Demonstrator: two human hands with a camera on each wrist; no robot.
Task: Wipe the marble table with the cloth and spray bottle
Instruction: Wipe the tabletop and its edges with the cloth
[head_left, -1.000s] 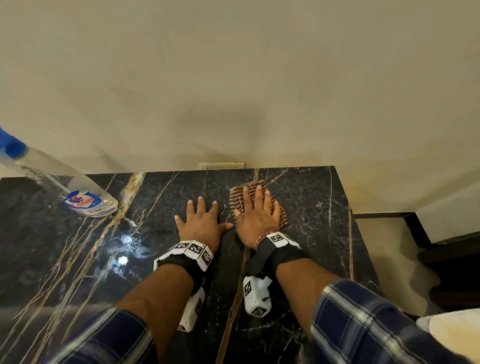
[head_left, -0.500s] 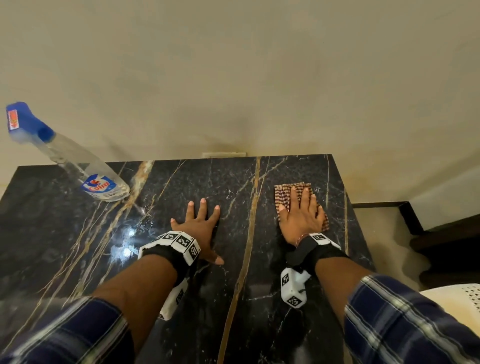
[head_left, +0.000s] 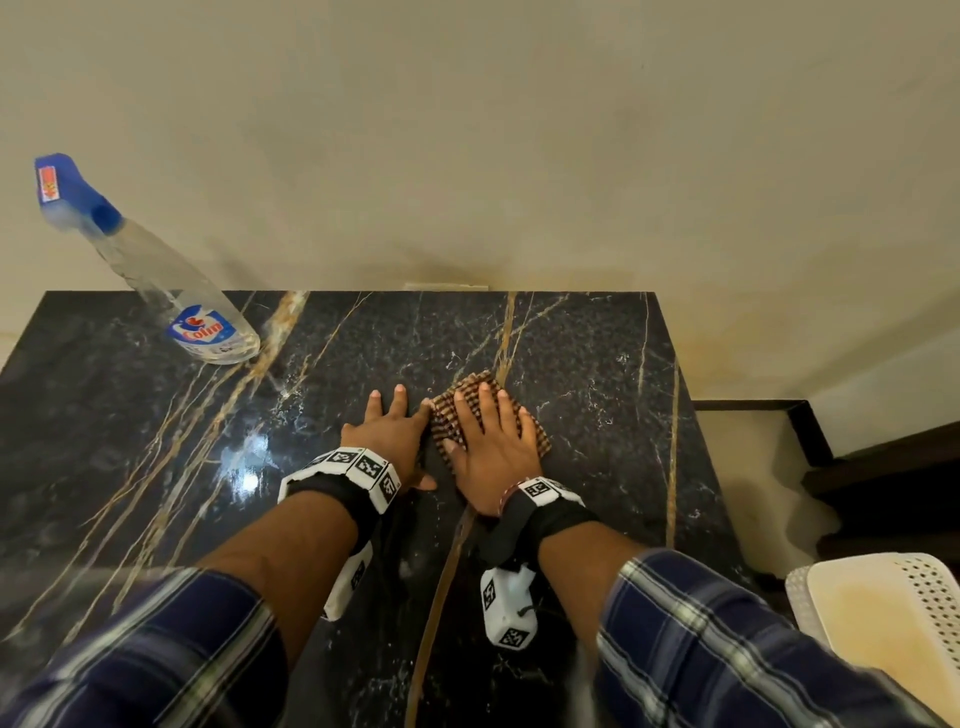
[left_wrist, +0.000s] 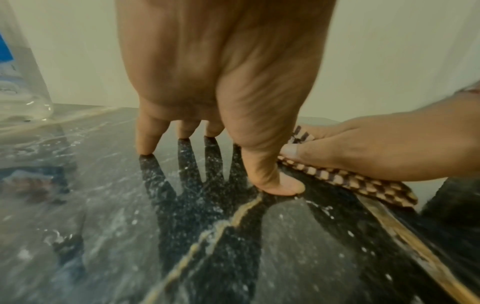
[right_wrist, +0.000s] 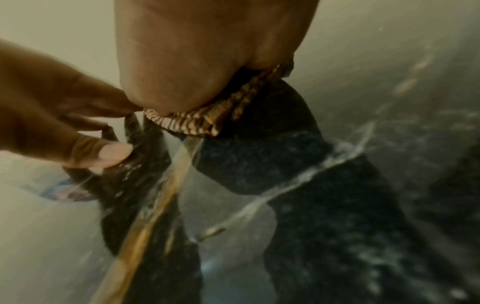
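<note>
A black marble table (head_left: 587, 353) with gold veins fills the head view. My right hand (head_left: 491, 436) lies flat with straight fingers on a brown checked cloth (head_left: 447, 415), pressing it to the marble (left_wrist: 348, 181) (right_wrist: 192, 121). Right beside it my left hand (head_left: 389, 431) rests flat on the bare marble, fingers spread (left_wrist: 221, 115), its thumb close to the cloth's edge. A clear spray bottle (head_left: 171, 291) with a blue trigger head stands at the table's back left, apart from both hands.
A beige wall (head_left: 519, 156) runs along the table's far edge. Beyond the table's right edge the floor drops to dark steps (head_left: 883, 478). A white perforated basket (head_left: 883, 618) sits at the lower right. A wet sheen (head_left: 244, 467) shows left of my left hand.
My right hand has slid the cloth back left from the table's right side until it is beside my left hand. The left hand stayed planted on the marble.
</note>
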